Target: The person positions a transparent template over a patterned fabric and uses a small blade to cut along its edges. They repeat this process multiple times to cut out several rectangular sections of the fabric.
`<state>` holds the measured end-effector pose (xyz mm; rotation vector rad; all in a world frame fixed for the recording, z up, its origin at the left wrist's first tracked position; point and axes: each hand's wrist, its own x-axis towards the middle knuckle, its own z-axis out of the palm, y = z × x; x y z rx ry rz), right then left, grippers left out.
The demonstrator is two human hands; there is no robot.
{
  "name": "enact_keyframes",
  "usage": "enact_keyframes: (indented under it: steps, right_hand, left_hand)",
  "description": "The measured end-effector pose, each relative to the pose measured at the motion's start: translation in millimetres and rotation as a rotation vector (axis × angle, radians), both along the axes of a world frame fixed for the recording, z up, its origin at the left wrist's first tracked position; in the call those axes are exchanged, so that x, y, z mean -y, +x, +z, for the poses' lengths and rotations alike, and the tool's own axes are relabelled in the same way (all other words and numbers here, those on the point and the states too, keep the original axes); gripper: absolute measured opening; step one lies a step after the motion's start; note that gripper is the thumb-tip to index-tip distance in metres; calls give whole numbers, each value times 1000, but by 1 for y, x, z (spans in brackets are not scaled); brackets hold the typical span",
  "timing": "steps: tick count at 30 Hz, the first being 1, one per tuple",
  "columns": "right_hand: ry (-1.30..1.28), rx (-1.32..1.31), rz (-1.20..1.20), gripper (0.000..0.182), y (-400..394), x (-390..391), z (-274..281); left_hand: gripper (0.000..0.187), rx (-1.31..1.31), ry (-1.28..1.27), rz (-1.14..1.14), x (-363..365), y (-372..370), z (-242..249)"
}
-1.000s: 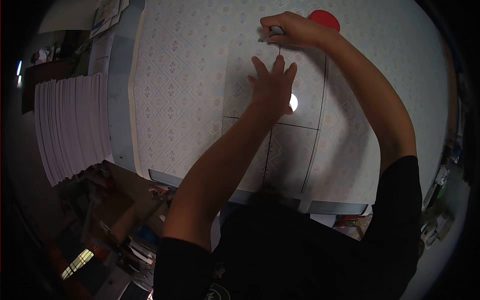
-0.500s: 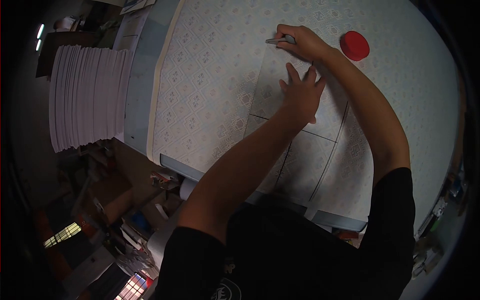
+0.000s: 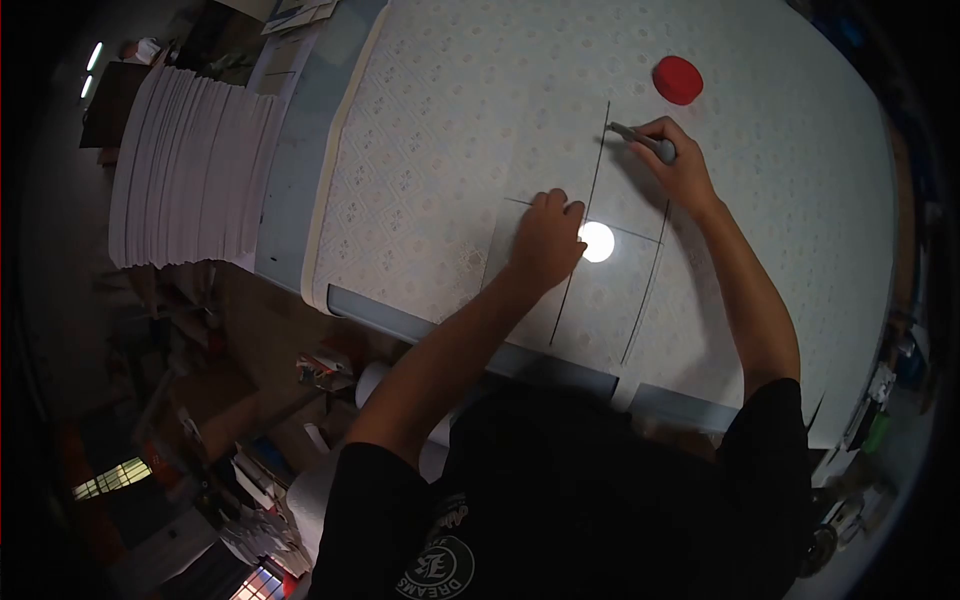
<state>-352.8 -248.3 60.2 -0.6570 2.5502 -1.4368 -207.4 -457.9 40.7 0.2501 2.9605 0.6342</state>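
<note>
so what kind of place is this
Probably a workshop or cutting room. A big worktable is covered in patterned sheet material with ruled lines, the right hand holds a marker, a stack of white sheets stands beside it, and clutter covers the floor.

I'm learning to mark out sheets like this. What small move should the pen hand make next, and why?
Probably draw the pen down along the line toward the body: the right hand holds its tip near the line's far end, while the left hand presses the patterned sheet flat.
</note>
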Motion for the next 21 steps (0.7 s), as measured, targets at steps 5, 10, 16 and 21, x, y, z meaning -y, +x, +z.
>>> enact_keyframes:
  steps: [5,10,16,21]
  right_hand:
    - [158,194,319,19,156,-72,27]
    - [134,93,468,19,244,-99,3]
    - [355,131,463,13,263,-105,2]
    - [356,117,496,31,262,-105,7]
  left_hand:
    - [82,-46,-37,-92,53,52,7]
    - [107,150,-193,-242,75,55,25]
    - [124,228,-369,-284,73,57,26]
    - [127,197,-420,-288,71,58,20]
